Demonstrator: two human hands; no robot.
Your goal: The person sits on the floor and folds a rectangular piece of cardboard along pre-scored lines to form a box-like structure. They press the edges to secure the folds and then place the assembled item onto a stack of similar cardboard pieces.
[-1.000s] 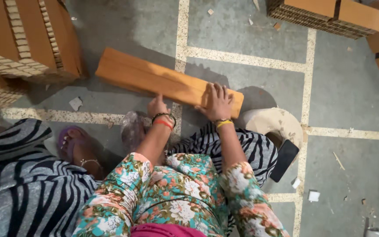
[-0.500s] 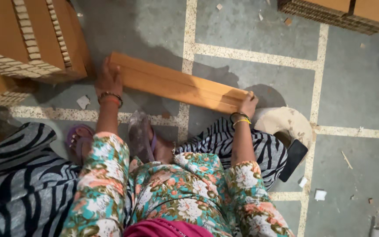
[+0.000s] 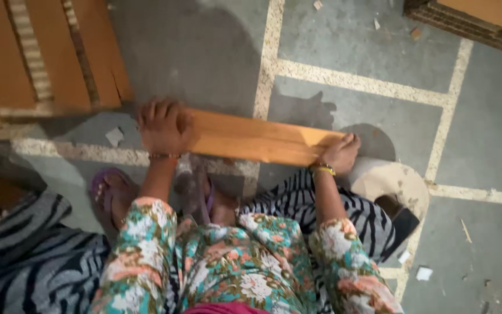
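Left hand [image 3: 162,125] clamped over one end of the wooden plank [image 3: 257,138], fingers curled across its top edge. Right hand [image 3: 339,154] cupping the opposite end, fingertips wrapped around the corner. Plank spanning between both grips, just above grey floor [image 3: 355,46]; purple sandal [image 3: 107,189] below left fingers.

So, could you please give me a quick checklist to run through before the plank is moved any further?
1. Left hand grips its end of the wooden plank: ok.
2. Right hand holds the other end: ok, though only the fingers wrap the corner.
3. Plank level: not ok, it slopes down toward the right hand.
4. Feet out from under the plank: not ok, the sandalled foot and its neighbour sit just below it.
5. Cardboard stack clear of the left end: cannot tell, it looks very close.
6. Floor ahead free of big obstacles: ok, only small scraps.
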